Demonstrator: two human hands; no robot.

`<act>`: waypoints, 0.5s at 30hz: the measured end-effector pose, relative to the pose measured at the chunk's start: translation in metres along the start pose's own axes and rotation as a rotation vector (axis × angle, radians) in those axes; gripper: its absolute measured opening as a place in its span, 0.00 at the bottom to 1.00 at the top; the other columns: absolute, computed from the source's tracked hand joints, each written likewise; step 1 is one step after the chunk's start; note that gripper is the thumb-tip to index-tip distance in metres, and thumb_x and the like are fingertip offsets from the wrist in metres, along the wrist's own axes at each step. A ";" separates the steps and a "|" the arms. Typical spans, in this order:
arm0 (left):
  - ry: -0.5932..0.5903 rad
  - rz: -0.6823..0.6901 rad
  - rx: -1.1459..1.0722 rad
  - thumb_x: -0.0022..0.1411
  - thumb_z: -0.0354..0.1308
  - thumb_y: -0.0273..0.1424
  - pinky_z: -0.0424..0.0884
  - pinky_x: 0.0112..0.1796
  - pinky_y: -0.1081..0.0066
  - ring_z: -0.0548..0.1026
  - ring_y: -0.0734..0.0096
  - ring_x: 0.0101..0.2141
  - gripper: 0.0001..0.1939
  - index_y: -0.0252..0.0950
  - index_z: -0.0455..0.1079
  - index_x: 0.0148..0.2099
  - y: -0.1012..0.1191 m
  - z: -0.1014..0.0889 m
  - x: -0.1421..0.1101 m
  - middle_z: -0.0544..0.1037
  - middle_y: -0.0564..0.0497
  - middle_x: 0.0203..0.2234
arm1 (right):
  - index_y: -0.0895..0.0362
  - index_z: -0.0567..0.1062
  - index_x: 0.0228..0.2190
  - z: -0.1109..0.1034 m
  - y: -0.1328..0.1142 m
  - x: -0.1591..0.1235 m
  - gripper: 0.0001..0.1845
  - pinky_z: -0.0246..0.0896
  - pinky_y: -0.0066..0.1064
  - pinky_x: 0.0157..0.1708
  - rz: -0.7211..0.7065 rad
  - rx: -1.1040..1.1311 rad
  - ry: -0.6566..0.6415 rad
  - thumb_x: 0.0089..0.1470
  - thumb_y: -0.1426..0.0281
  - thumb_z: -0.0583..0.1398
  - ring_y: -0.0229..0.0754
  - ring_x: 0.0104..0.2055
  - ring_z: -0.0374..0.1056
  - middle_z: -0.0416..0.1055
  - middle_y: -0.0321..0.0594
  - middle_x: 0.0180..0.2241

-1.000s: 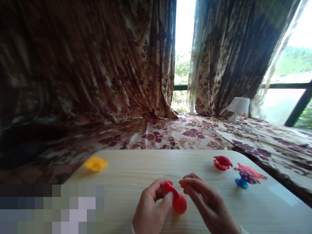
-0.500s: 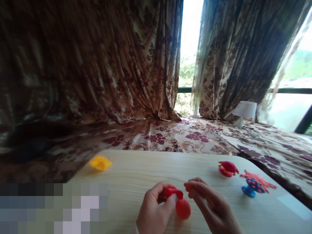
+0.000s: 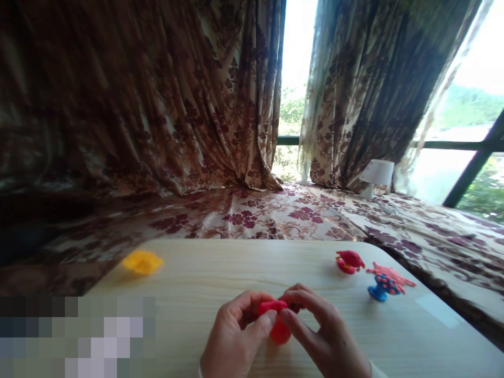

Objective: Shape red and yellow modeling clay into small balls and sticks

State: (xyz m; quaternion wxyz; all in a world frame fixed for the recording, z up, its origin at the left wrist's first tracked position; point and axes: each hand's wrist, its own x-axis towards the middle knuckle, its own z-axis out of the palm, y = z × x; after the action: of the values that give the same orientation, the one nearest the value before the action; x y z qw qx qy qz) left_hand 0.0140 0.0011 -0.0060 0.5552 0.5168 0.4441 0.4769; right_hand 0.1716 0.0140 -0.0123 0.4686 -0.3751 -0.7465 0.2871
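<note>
A soft red piece that looks like modelling clay (image 3: 268, 306) is pinched between the thumb and fingers of my left hand (image 3: 238, 336). My right hand (image 3: 321, 328) closes thumb and fingertips on the right end of the same piece, so both hands meet over it. Just below the fingertips is a round red part (image 3: 281, 334), partly covered by the thumbs. Whether it is joined to the upper piece or rests on the table (image 3: 220, 273) I cannot tell.
At the right stand a crimson crab-like clay figure (image 3: 349, 261), a flat pink branching piece (image 3: 394, 274) and a blue stemmed piece with pink dots (image 3: 380, 287). A yellow clay piece (image 3: 142, 262) lies far left. Behind are patterned cloth and a white lamp (image 3: 380, 172).
My right hand has moved left and taken hold of the red clay piece, having been apart from it. The whole view has swung a little to the right.
</note>
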 end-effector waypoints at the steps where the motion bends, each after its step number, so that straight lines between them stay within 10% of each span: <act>1: -0.002 0.000 0.005 0.49 0.62 0.37 0.71 0.36 0.73 0.76 0.67 0.33 0.14 0.32 0.73 0.35 0.001 0.000 0.000 0.79 0.47 0.30 | 0.58 0.72 0.27 0.000 0.000 0.000 0.08 0.62 0.25 0.30 -0.006 0.006 0.010 0.54 0.68 0.57 0.37 0.29 0.65 0.68 0.37 0.25; 15: 0.043 0.084 0.200 0.54 0.58 0.36 0.69 0.38 0.73 0.75 0.67 0.34 0.12 0.35 0.76 0.38 0.004 -0.004 -0.002 0.80 0.49 0.30 | 0.59 0.71 0.26 -0.001 -0.001 -0.002 0.11 0.59 0.25 0.30 0.038 0.051 0.034 0.56 0.66 0.55 0.36 0.28 0.63 0.66 0.37 0.25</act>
State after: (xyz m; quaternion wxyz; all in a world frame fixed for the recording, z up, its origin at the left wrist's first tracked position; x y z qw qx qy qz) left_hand 0.0094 -0.0007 -0.0020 0.4707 0.5773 0.4795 0.4640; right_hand 0.1723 0.0122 -0.0122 0.4850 -0.3819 -0.7238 0.3083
